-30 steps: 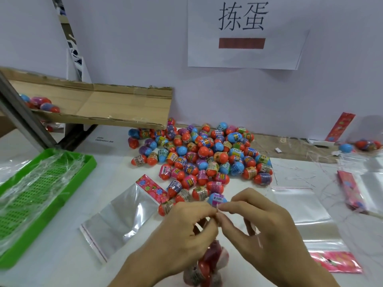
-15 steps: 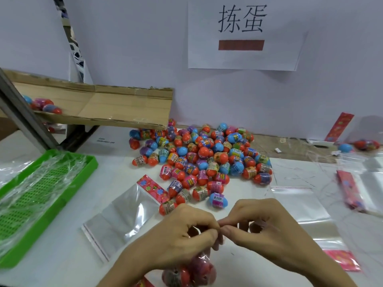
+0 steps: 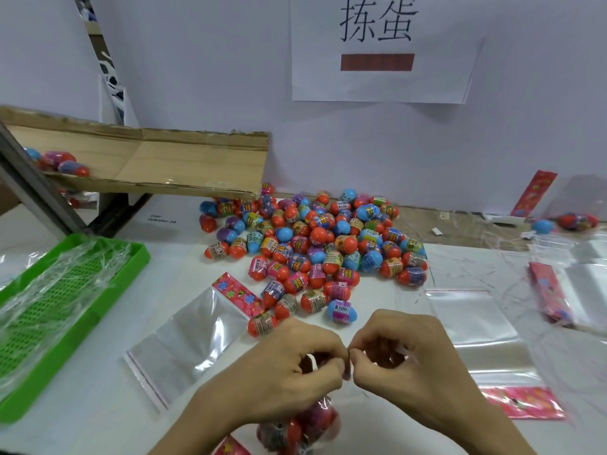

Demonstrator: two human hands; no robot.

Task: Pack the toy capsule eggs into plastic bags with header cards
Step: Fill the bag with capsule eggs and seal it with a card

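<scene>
A heap of red, blue and purple toy capsule eggs (image 3: 315, 244) lies on the white table. My left hand (image 3: 289, 366) and my right hand (image 3: 404, 362) meet fingertip to fingertip, pinching the top of a clear bag of eggs (image 3: 302, 425) that hangs below them. A red card corner (image 3: 231, 447) shows at the bottom edge. An empty clear bag with a red flowered header card (image 3: 193, 333) lies flat to the left of my hands.
A green perforated tray (image 3: 49, 310) with plastic film stands at left. A cardboard chute (image 3: 147, 165) with a few eggs slopes above it. More clear bags (image 3: 473, 320) and red header cards (image 3: 522, 405) lie at right. A white wall with a paper sign closes the back.
My hands have stayed pinched together on the bag's top and dropped slightly toward me. The filled bag has shifted a little to the right beneath them.
</scene>
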